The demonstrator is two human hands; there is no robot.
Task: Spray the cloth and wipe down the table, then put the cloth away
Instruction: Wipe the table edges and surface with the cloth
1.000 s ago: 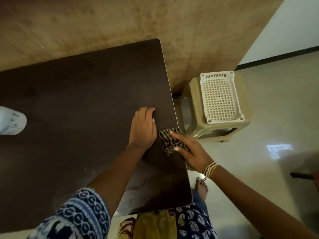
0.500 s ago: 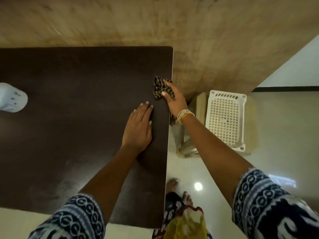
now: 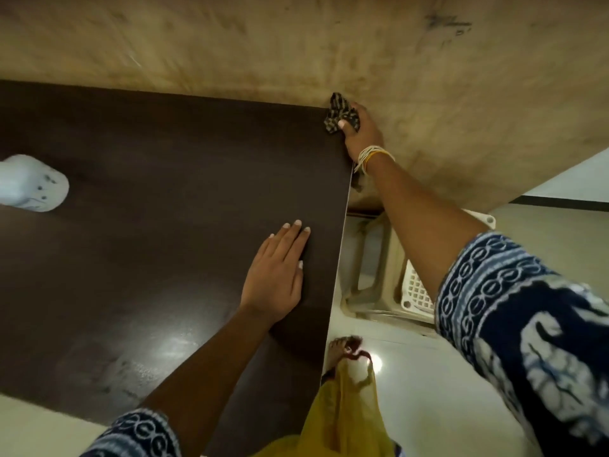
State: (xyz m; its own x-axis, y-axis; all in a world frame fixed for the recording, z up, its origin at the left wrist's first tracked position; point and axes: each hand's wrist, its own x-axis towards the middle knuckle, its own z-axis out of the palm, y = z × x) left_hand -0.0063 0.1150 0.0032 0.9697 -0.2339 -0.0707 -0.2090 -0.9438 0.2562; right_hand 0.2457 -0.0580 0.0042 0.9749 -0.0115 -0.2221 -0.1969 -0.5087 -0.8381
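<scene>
Two hands: right hand (image 3: 361, 133) grips cloth (image 3: 339, 117) at table (image 3: 164, 159) corner, left hand (image 3: 275, 278) flat.

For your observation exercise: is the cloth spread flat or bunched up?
Bunched up. The cloth is a crumpled wad gripped in the right hand at the table's far corner.

One view only, head-worn, wide-angle. Looks steeply down and forward over a dark table (image 3: 158, 199), from above its near right part, close enough for both forearms to fill the lower frame. Tilted, so the table's far edge slants down to the right. Takes in the wall (image 3: 296, 44) beyond the far edge, floor (image 3: 412, 407) and a stool (image 3: 379, 278) off the right edge. Cuts off the table's left side. Blurred at the rim.
</scene>
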